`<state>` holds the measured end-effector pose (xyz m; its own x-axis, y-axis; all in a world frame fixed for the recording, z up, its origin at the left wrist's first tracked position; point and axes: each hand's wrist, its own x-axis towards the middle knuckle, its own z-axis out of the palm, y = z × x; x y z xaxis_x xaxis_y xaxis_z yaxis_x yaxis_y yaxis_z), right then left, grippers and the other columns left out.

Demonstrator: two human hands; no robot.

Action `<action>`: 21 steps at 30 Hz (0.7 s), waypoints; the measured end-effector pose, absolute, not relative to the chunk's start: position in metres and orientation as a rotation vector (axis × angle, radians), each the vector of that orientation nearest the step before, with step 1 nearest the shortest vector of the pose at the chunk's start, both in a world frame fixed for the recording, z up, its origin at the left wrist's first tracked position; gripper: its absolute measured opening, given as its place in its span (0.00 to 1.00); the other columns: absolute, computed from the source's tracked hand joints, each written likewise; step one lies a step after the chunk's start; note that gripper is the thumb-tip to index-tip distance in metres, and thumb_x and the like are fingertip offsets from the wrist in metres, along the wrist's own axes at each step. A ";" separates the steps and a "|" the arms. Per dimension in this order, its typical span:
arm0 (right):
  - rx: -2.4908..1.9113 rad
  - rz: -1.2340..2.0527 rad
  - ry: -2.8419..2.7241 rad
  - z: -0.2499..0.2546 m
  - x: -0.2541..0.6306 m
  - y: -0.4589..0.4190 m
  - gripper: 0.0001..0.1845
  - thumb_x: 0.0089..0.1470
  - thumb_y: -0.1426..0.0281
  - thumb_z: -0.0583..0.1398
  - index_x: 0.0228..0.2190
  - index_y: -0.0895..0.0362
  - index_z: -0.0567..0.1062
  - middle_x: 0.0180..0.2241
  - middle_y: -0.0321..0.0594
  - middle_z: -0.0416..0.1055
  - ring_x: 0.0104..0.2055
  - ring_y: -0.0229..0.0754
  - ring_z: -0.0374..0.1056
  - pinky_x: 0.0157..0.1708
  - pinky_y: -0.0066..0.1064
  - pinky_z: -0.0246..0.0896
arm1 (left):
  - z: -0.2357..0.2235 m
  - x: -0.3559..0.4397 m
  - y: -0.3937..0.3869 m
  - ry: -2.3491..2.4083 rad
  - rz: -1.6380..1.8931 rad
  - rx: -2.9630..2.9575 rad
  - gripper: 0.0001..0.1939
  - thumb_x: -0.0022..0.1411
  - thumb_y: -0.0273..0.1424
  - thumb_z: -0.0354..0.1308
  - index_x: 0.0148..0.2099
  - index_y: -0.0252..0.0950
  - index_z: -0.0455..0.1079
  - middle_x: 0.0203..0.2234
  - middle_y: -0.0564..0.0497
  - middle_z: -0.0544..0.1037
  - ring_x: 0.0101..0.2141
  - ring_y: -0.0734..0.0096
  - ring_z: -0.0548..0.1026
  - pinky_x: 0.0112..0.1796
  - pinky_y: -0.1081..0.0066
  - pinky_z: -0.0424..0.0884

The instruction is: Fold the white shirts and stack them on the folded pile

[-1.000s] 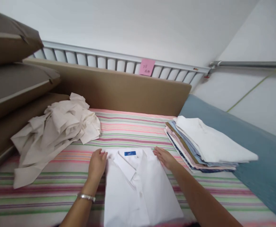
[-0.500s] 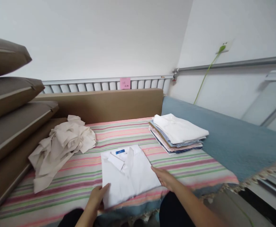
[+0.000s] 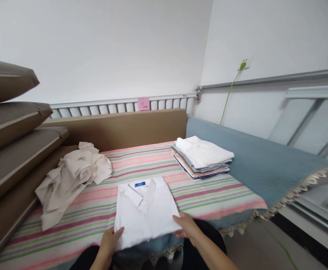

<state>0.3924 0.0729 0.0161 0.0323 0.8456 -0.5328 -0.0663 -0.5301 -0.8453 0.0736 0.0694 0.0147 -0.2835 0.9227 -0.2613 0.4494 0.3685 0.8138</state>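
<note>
A folded white shirt [image 3: 145,210] with a blue neck label lies at the near edge of the striped bedcover [image 3: 209,195]. My left hand [image 3: 110,240] grips its near left corner, fingers curled under the cloth. My right hand [image 3: 188,227] holds its near right corner the same way. The shirt's near edge hangs slightly past the bed's edge, lifted in both hands. A stack of folded shirts [image 3: 202,157] with a white one on top rests to the far right of it.
A crumpled pile of cream cloth [image 3: 74,176] lies at the left. Brown cushions [image 3: 14,127] are stacked on the far left, with a brown headboard [image 3: 119,127] behind. A blue blanket [image 3: 259,165] covers the right side, by a white wall with a green cable.
My hands slid from the shirt's collar end down to its near corners and took hold. The view pulled back and the shirt came toward the bed's near edge.
</note>
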 end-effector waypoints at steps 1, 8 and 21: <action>-1.565 1.612 -0.818 0.013 0.393 0.067 0.14 0.49 0.64 0.59 0.36 0.58 0.68 0.21 0.38 0.72 0.20 0.39 0.69 0.22 0.29 0.64 | 0.009 0.070 0.067 1.845 0.822 1.152 0.09 0.50 0.31 0.58 0.31 0.30 0.74 0.26 0.45 0.80 0.34 0.57 0.78 0.33 0.69 0.72; -1.285 1.726 -0.736 0.015 0.401 0.082 0.16 0.40 0.63 0.64 0.31 0.59 0.72 0.30 0.46 0.76 0.34 0.47 0.73 0.34 0.35 0.67 | 0.002 0.066 0.061 1.586 0.971 0.819 0.15 0.44 0.36 0.65 0.32 0.29 0.73 0.26 0.44 0.80 0.30 0.58 0.77 0.32 0.66 0.72; -1.216 1.837 -0.897 0.029 0.387 0.176 0.16 0.37 0.64 0.64 0.30 0.59 0.74 0.28 0.45 0.76 0.32 0.49 0.73 0.38 0.39 0.65 | 0.042 0.077 0.112 1.325 1.029 0.670 0.17 0.39 0.38 0.68 0.30 0.33 0.71 0.24 0.44 0.79 0.30 0.56 0.77 0.37 0.60 0.73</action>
